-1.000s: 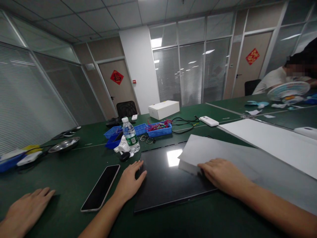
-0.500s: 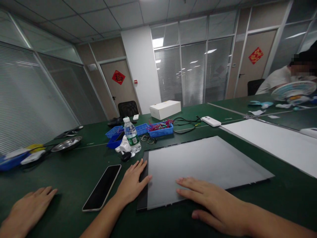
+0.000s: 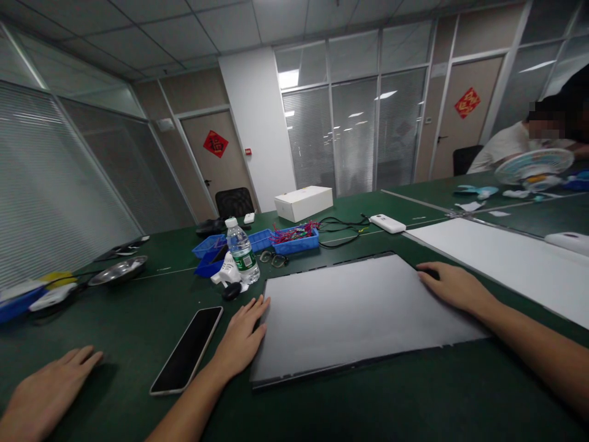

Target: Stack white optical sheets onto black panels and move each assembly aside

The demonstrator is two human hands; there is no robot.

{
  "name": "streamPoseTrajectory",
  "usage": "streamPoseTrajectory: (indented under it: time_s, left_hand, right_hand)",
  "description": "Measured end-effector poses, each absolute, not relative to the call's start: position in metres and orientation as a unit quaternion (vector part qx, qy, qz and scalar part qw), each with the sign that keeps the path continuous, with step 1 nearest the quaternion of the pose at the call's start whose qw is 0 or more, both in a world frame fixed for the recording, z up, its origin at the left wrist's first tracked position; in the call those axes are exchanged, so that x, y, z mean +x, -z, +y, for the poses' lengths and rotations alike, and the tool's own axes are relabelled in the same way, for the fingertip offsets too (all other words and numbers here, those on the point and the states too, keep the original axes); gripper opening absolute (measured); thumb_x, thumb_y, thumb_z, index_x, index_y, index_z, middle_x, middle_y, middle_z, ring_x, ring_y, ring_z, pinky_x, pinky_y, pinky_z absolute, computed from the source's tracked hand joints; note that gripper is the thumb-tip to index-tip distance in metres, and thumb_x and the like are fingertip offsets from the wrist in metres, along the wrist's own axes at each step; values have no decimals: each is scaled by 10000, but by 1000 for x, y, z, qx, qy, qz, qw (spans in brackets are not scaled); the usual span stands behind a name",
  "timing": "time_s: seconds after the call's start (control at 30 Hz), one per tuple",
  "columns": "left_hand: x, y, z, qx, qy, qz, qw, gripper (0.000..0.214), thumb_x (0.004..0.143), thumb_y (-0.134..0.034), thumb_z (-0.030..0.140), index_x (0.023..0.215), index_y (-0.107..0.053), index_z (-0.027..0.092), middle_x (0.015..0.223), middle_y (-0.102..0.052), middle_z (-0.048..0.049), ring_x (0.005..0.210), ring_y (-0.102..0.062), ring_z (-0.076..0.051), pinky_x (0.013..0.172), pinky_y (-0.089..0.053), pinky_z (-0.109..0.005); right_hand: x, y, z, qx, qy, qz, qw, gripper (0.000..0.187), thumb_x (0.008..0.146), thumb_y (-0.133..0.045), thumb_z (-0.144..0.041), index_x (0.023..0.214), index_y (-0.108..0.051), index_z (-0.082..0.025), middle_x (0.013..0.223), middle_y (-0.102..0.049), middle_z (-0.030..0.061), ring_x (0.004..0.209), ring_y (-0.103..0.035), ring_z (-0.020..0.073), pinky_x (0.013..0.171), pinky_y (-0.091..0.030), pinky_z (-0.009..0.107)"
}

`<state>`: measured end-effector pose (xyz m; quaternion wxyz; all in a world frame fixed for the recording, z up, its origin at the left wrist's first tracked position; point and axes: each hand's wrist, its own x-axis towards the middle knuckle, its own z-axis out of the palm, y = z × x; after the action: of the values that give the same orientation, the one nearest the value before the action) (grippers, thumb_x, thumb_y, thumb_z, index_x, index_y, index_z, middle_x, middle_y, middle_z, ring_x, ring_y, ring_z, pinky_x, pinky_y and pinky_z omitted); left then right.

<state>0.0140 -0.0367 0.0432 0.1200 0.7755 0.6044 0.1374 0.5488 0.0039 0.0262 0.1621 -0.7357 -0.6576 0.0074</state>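
Observation:
A flat grey sheet (image 3: 340, 313) lies over a dark-edged panel (image 3: 354, 366) on the green table. My left hand (image 3: 242, 336) rests along the left edge, fingers stretched out and touching it. Over at the right edge, my right hand (image 3: 453, 285) lies with its fingers reaching onto the border, thumb and fingers apart. Neither hand is wrapped round anything. A dark-screened phone (image 3: 188, 351) sits just left of my left forearm. Another person's hand (image 3: 53, 387) lies on the table at the far left.
Beyond the panel stand a water bottle (image 3: 243, 252), glasses (image 3: 273, 258), a blue tray of wires (image 3: 296, 238) and a white box (image 3: 304, 203). A metal dish (image 3: 118, 272) is at left. At right are a white sheet (image 3: 501, 264) and a person near a fan (image 3: 534, 166).
The grey sheet has shifted left and now covers the dark strip at the panel's left side. My right hand has moved from the sheet's lower middle to its right edge.

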Motion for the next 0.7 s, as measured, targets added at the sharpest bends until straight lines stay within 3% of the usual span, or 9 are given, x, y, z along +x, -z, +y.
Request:
streamPoseTrajectory:
  time_s: [0.17,0.37,0.53,0.7]
  left_hand:
    - [19,-49,-43,776,-119,609,115,679,929,-391,250,1600,-427,152,1690,-321,-79,1591,-266,-264,1305,-187,-519]
    - [19,-52,-43,780,-109,609,96,681,957,-448,414,1575,-462,130,1686,-313,-134,1580,-288,-296,1296,-201,-533]
    - [16,-48,-41,769,-120,621,94,687,950,-477,433,1563,-479,122,1677,-322,-155,1568,-309,-326,1280,-239,-559]
    - [13,-46,-39,776,-128,610,100,677,948,-485,412,1562,-481,127,1674,-330,-147,1571,-303,-321,1282,-232,-557]
  right_hand:
    - [529,-27,-5,-719,-6,-677,154,600,980,-393,-523,1329,-706,-149,1384,-633,144,1181,-641,303,1014,-509,436]
    - [523,-34,-11,-731,4,-668,144,609,969,-397,-556,1310,-717,-166,1255,-692,154,1081,-668,320,920,-521,448]
    - [528,-35,-11,-733,8,-665,144,669,919,-463,-660,1345,-688,-196,1206,-699,158,1009,-671,332,817,-522,442]
    - [534,-26,-4,-728,-6,-668,152,729,900,-480,-718,1348,-678,-178,1266,-661,151,1053,-665,288,874,-526,408]
